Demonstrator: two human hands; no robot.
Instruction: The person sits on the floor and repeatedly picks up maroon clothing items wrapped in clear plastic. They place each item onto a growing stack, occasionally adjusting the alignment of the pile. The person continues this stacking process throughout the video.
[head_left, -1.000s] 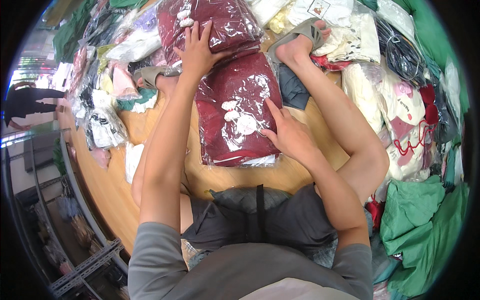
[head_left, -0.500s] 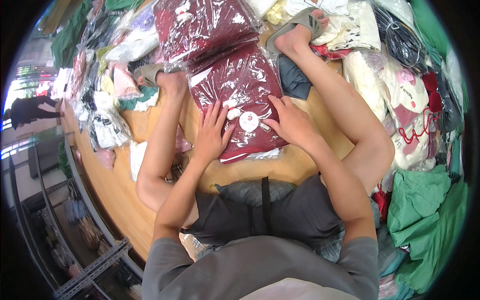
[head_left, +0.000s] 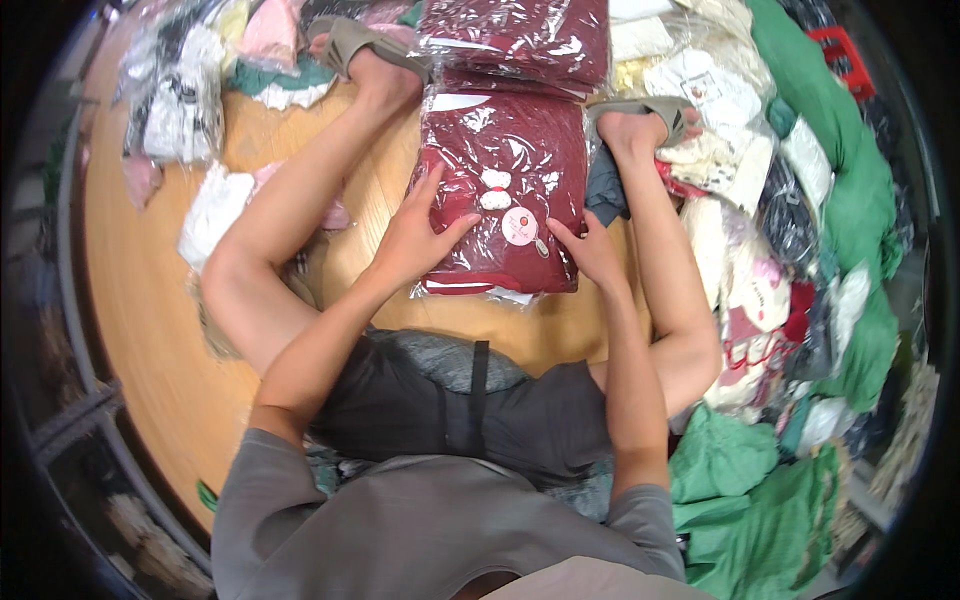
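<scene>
A folded dark red garment in a clear plastic bag (head_left: 500,150) lies on the floor between my legs. On its front are a small white figure and a round pinkish tag (head_left: 520,226). My left hand (head_left: 420,232) rests along the left edge of the bag, fingers stretched upward and thumb out over the plastic. At the right edge is my right hand (head_left: 592,250), its thumb apart on the bag and its fingers along the side, partly hidden. Another bagged dark red garment (head_left: 515,40) lies just beyond, touching the first.
My sandalled feet (head_left: 375,50) flank the bagged garments. White and pink bagged clothes (head_left: 190,110) lie at the far left on the wooden floor (head_left: 150,330). Cream garments (head_left: 745,270), a dark bag (head_left: 785,215) and green cloth (head_left: 760,520) crowd the right. Metal shelving (head_left: 75,420) stands at the left.
The view has shifted and turned. My hands have moved from lying flat on the bagged garment's front out toward its left and right edges.
</scene>
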